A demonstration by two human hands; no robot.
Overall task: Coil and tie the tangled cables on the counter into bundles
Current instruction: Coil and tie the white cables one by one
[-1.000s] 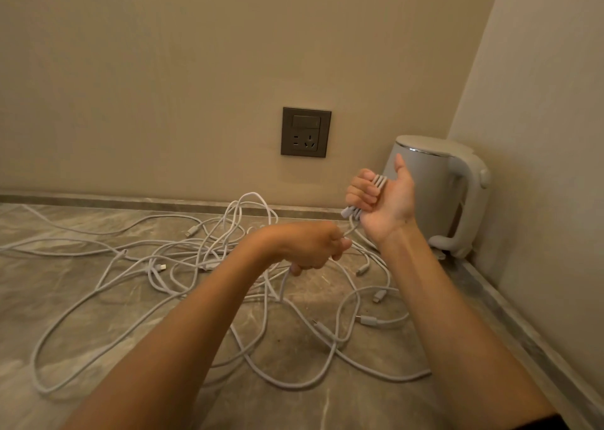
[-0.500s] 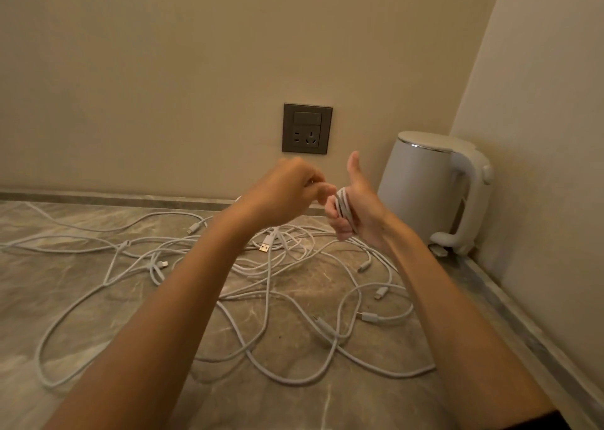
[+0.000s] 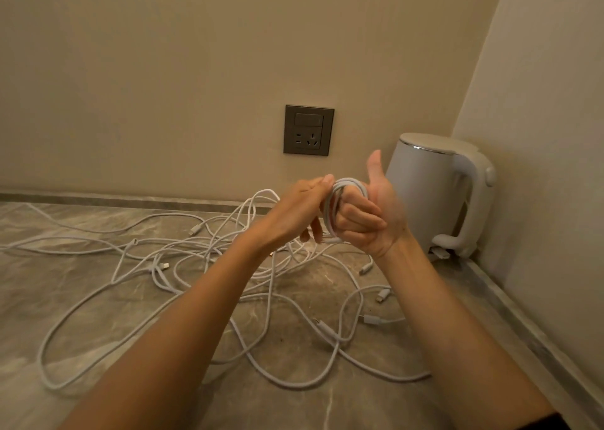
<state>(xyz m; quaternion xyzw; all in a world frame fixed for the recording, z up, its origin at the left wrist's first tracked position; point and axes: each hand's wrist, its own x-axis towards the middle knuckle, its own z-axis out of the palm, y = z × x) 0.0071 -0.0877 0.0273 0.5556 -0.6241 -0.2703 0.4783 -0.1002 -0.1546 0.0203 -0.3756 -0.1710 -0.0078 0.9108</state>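
Note:
Several white cables lie tangled (image 3: 209,266) across the marble counter (image 3: 65,298), with plug ends scattered about. My right hand (image 3: 369,220) is raised above the tangle, fingers curled, thumb up, with a white cable coil (image 3: 340,194) wrapped in loops around its fingers. My left hand (image 3: 300,210) is beside it on the left and pinches a strand of that coil at the top. The strand's free end is hidden behind my hands.
A white electric kettle (image 3: 434,194) stands in the back right corner, close behind my right hand. A dark wall socket (image 3: 308,130) sits on the back wall above the cables. The side wall bounds the counter on the right.
My left hand rose from the tangle to my right hand and has carried the cable over it. The straight fold in my right hand has become loops around its fingers.

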